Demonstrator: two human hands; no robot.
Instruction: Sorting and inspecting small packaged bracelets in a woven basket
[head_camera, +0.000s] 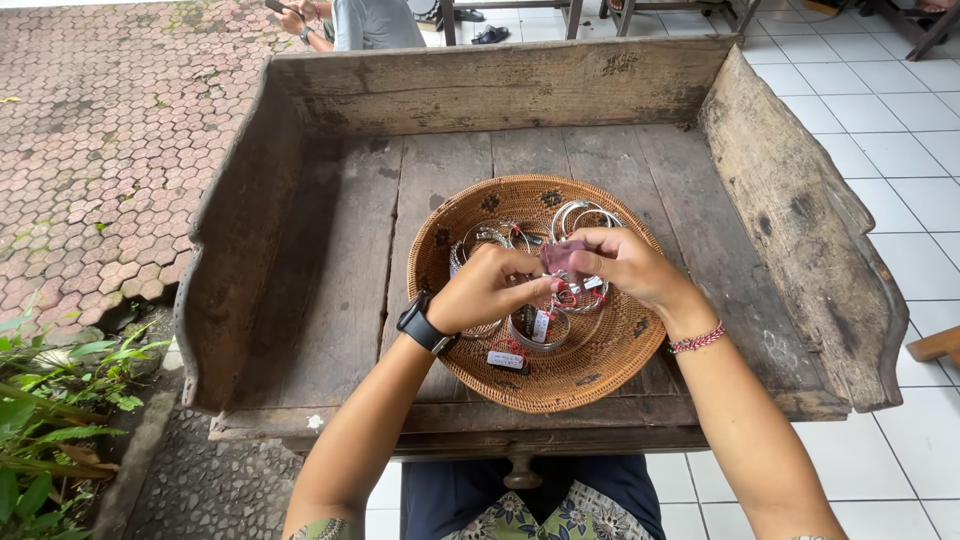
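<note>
Your left hand (487, 288) and right hand (622, 262) meet over the round woven rattan basket (610, 350), which sits on the weathered wooden tray table (330, 280). Both hands pinch closed on a small mauve polishing cloth (562, 255), fingertips touching. Just beneath them, silver metal bangles (585, 213) with little white tags on red strings lie in the basket.

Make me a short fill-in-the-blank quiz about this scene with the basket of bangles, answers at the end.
1. The silver bangles lie in a round woven ____.
2. The left hand has a black ____ on its wrist.
3. Both hands hold a small pinkish cloth; the right hand wears a red ____ at the wrist.
4. The basket sits on a worn ____ tray table.

Answers: basket; watch; bracelet; wooden
</note>
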